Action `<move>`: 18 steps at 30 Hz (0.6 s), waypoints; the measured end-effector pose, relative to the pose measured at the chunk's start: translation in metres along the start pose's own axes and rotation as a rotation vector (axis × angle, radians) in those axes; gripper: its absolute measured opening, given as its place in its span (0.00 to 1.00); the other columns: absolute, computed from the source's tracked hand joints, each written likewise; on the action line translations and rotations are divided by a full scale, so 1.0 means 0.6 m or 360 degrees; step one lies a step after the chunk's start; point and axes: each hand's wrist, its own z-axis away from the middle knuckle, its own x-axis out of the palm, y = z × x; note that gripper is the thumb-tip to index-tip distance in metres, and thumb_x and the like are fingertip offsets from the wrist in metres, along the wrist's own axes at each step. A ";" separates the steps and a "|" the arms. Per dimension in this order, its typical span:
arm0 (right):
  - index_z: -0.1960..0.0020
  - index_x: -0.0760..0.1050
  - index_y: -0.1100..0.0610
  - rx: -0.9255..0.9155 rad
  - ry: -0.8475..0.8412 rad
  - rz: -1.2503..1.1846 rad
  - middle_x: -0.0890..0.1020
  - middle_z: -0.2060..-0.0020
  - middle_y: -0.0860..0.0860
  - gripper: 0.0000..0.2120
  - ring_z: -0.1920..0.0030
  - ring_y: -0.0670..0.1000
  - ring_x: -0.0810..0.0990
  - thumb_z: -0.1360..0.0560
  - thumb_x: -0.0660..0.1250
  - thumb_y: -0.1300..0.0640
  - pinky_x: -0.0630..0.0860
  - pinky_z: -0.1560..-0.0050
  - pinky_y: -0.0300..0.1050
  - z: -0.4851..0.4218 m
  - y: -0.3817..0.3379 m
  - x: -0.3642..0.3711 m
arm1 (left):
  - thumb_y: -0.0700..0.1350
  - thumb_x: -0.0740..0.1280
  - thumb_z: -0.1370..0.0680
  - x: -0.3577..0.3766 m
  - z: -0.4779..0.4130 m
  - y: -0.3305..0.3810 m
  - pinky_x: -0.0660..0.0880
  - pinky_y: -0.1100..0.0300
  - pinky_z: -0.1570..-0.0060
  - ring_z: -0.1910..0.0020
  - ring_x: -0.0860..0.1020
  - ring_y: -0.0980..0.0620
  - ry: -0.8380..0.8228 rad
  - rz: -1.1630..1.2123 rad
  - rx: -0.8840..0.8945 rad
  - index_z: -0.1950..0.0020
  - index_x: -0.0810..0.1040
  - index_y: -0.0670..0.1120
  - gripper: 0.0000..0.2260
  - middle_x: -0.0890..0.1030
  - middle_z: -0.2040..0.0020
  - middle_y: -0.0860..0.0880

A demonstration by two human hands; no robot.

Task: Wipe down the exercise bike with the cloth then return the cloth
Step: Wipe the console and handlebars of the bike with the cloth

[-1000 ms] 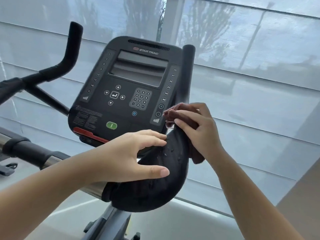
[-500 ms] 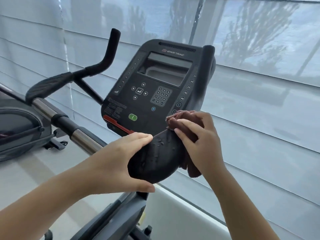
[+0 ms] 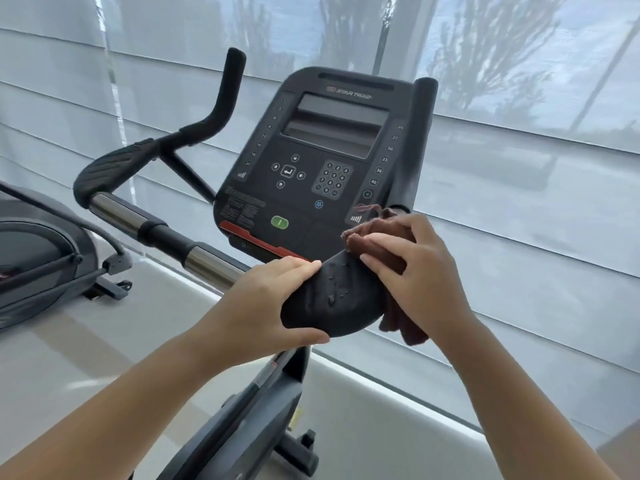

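Your right hand (image 3: 415, 271) grasps the cloth (image 3: 369, 244), a reddish-brown rag. The fingers are bent over it and press it onto the far end of the right arm pad (image 3: 339, 299) of the exercise bike (image 3: 242, 420). I cannot tell where the thumb lies. A loose tail of the cloth hangs out below the heel of that hand, at about 6 o'clock from your knuckles.

Your left hand (image 3: 273, 303) grips the near end of the same pad, with the fingers curled over the top and the thumb hooked along the underside. The two hands sit close together but apart, and a bare stretch of pad shows between them. A few small drops (image 3: 331, 284) sit on that stretch.

Take the console (image 3: 311, 202) as the dial. The pad and both hands are at about 5 o'clock from it, just below its lower right corner. The black upright grip (image 3: 415, 143) rises at 3 o'clock, and the cloth touches its base. The left handlebar (image 3: 104, 168) curves away at 9 o'clock, and a steel bar (image 3: 207, 261) runs from it towards your left hand.

On the console face the dark screen (image 3: 336, 124) is at 12 o'clock, the keypad (image 3: 332, 180) is just under it, and the green button (image 3: 279, 222) is at 7 o'clock.

A second machine (image 3: 34, 258) stands on the pale floor (image 3: 69, 358) at 8 o'clock, well apart from the bike. Grey blinds (image 3: 519, 202) hang behind everything.
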 end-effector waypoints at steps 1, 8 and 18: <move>0.49 0.81 0.49 -0.0004 0.0048 -0.0028 0.74 0.47 0.49 0.09 0.49 0.53 0.74 0.29 0.69 0.51 0.69 0.48 0.41 0.026 -0.011 0.000 | 0.55 0.74 0.34 -0.002 0.001 -0.005 0.68 0.52 0.38 0.39 0.70 0.53 -0.0008 -0.0007 0.0034 0.32 0.68 0.43 0.35 0.74 0.38 0.50; 0.47 0.80 0.48 0.0134 -0.0101 0.0257 0.73 0.48 0.51 0.11 0.48 0.54 0.74 0.28 0.69 0.50 0.69 0.48 0.42 -0.022 -0.042 0.000 | 0.55 0.76 0.36 -0.020 0.007 -0.043 0.72 0.50 0.44 0.46 0.74 0.50 -0.0010 0.0006 0.0118 0.39 0.75 0.42 0.30 0.78 0.44 0.48; 0.49 0.81 0.49 0.0169 0.0076 0.0186 0.74 0.50 0.49 0.10 0.51 0.50 0.74 0.29 0.69 0.49 0.73 0.50 0.41 0.087 -0.128 0.025 | 0.57 0.73 0.34 -0.004 0.019 -0.061 0.63 0.57 0.48 0.52 0.74 0.48 0.0137 0.0068 0.0124 0.42 0.78 0.44 0.26 0.79 0.53 0.49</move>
